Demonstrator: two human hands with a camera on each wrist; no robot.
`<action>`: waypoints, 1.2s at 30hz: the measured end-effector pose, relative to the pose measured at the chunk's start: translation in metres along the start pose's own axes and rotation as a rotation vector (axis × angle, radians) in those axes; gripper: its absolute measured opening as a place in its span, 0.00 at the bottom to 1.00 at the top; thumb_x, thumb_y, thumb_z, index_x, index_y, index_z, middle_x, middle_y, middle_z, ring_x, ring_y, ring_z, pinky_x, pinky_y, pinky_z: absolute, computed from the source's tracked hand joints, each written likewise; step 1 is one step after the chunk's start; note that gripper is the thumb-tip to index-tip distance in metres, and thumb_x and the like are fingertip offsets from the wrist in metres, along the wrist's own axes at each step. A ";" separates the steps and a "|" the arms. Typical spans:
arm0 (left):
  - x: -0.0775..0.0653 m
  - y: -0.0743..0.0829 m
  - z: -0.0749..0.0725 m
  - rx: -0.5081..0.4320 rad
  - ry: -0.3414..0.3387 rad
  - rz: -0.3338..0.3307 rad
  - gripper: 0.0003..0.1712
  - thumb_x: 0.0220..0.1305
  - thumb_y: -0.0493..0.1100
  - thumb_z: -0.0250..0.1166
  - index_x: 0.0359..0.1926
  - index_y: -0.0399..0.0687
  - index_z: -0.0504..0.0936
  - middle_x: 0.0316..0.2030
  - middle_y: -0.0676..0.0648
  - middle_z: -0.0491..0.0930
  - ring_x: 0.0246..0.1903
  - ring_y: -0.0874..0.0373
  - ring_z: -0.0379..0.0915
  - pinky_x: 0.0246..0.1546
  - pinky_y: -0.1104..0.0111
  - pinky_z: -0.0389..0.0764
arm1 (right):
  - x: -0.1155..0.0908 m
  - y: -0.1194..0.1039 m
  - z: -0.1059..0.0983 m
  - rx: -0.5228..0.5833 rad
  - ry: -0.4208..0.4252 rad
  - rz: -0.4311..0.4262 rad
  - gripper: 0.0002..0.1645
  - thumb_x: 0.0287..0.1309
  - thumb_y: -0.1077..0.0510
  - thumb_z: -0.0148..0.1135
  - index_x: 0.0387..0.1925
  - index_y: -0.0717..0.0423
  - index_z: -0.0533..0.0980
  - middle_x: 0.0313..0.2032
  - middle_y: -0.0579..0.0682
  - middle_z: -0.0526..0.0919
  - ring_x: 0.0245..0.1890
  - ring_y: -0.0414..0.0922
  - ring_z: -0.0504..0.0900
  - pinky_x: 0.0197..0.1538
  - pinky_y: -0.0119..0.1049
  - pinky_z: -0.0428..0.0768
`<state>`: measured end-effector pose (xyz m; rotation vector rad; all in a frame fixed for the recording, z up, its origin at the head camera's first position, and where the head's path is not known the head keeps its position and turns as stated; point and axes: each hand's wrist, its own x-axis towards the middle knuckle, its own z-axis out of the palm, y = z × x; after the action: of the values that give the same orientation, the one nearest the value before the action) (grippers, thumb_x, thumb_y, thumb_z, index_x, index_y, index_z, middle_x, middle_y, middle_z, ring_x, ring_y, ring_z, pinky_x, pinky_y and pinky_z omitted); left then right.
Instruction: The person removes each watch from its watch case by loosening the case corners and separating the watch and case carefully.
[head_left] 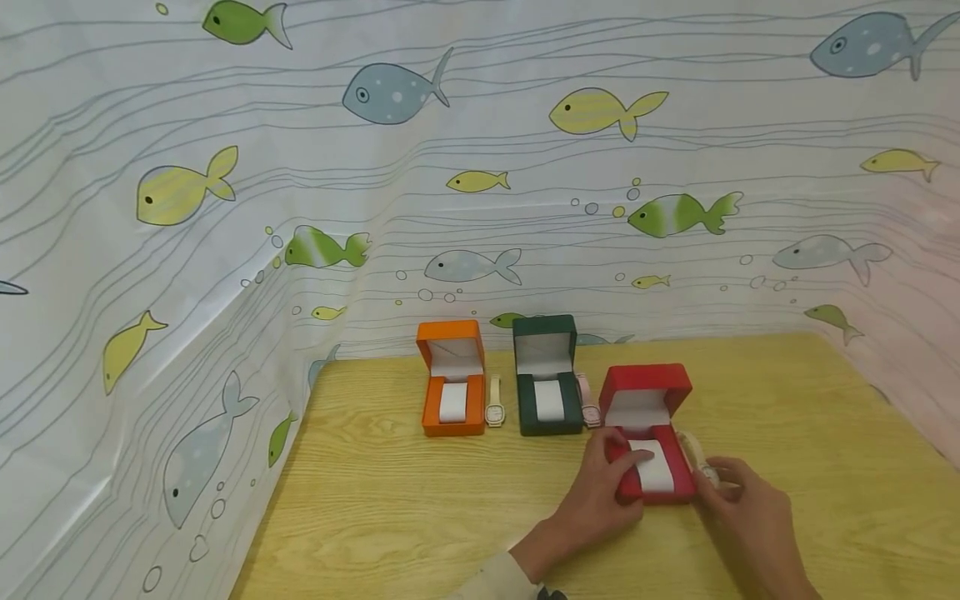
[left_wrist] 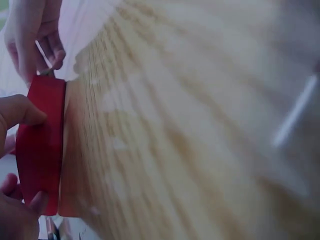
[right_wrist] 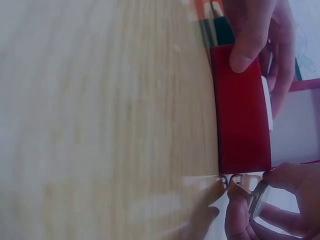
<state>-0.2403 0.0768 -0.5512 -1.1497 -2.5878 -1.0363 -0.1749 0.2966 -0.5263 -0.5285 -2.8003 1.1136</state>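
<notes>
A red watch box [head_left: 681, 460] stands with its lid raised, a white cushion [head_left: 657, 473] inside. My left hand [head_left: 595, 498] grips the box at its left side. In the right wrist view the left thumb [right_wrist: 243, 61] presses on the box's front wall, with other fingers over the rim near the cushion. Just beside the box's right side, my right hand [head_left: 753, 512] pinches a wristwatch [head_left: 693, 451] with a pale strap. The right wrist view shows the watch's case [right_wrist: 258, 199] between thumb and fingers, close to the box's corner.
Farther back on the wood-grain table [head_left: 360, 500], an orange watch box [head_left: 433, 408] and a dark green watch box [head_left: 528, 410] stand with lids raised. A cream-strapped watch [head_left: 495, 410] and a pink watch [head_left: 590, 412] lie beside them. Fish-patterned sheeting [head_left: 450, 217] rises behind.
</notes>
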 end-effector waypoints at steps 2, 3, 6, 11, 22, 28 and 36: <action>0.002 0.001 -0.001 0.016 0.006 0.011 0.35 0.55 0.41 0.74 0.65 0.59 0.77 0.63 0.48 0.64 0.66 0.56 0.60 0.66 0.73 0.73 | 0.003 0.000 0.000 0.001 0.000 0.000 0.31 0.68 0.43 0.64 0.61 0.61 0.76 0.48 0.67 0.88 0.43 0.55 0.91 0.32 0.25 0.78; 0.004 0.001 -0.001 0.026 0.001 0.012 0.35 0.56 0.41 0.74 0.66 0.59 0.76 0.62 0.49 0.65 0.65 0.57 0.60 0.66 0.73 0.73 | 0.004 0.000 -0.001 0.003 -0.003 -0.004 0.31 0.68 0.44 0.64 0.62 0.61 0.76 0.50 0.68 0.87 0.44 0.55 0.90 0.32 0.25 0.78; 0.009 0.002 -0.004 0.051 -0.025 0.005 0.34 0.61 0.42 0.72 0.69 0.59 0.75 0.62 0.50 0.66 0.65 0.58 0.61 0.65 0.76 0.73 | 0.010 0.000 -0.002 -0.001 0.013 -0.045 0.30 0.69 0.46 0.64 0.62 0.63 0.76 0.50 0.69 0.87 0.41 0.53 0.91 0.32 0.24 0.78; 0.017 0.001 -0.004 0.065 -0.062 -0.023 0.34 0.67 0.45 0.70 0.72 0.60 0.71 0.63 0.52 0.66 0.66 0.59 0.60 0.65 0.77 0.73 | 0.020 -0.002 -0.004 -0.006 0.052 -0.119 0.26 0.67 0.50 0.66 0.59 0.63 0.77 0.44 0.66 0.90 0.32 0.36 0.88 0.31 0.25 0.78; 0.038 -0.004 -0.001 0.140 -0.064 -0.045 0.33 0.68 0.47 0.69 0.72 0.61 0.71 0.63 0.51 0.68 0.64 0.60 0.64 0.64 0.77 0.74 | 0.042 0.004 -0.001 -0.013 0.089 -0.186 0.24 0.70 0.52 0.62 0.59 0.65 0.78 0.46 0.69 0.88 0.40 0.58 0.91 0.33 0.24 0.76; 0.047 -0.005 0.002 0.156 -0.055 -0.074 0.35 0.66 0.46 0.71 0.72 0.62 0.70 0.63 0.52 0.69 0.64 0.61 0.65 0.63 0.77 0.75 | 0.049 0.005 0.000 -0.011 0.110 -0.210 0.23 0.71 0.53 0.61 0.58 0.65 0.78 0.48 0.70 0.87 0.41 0.59 0.91 0.33 0.22 0.75; 0.059 -0.008 0.005 0.167 -0.043 -0.102 0.36 0.65 0.46 0.72 0.72 0.63 0.71 0.62 0.53 0.69 0.64 0.61 0.65 0.61 0.79 0.76 | 0.061 0.007 0.004 -0.010 0.110 -0.212 0.24 0.73 0.53 0.58 0.60 0.66 0.77 0.50 0.71 0.86 0.44 0.63 0.90 0.32 0.26 0.76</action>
<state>-0.2863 0.1121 -0.5380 -1.0217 -2.7315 -0.8025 -0.2306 0.3198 -0.5367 -0.2759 -2.6926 0.9961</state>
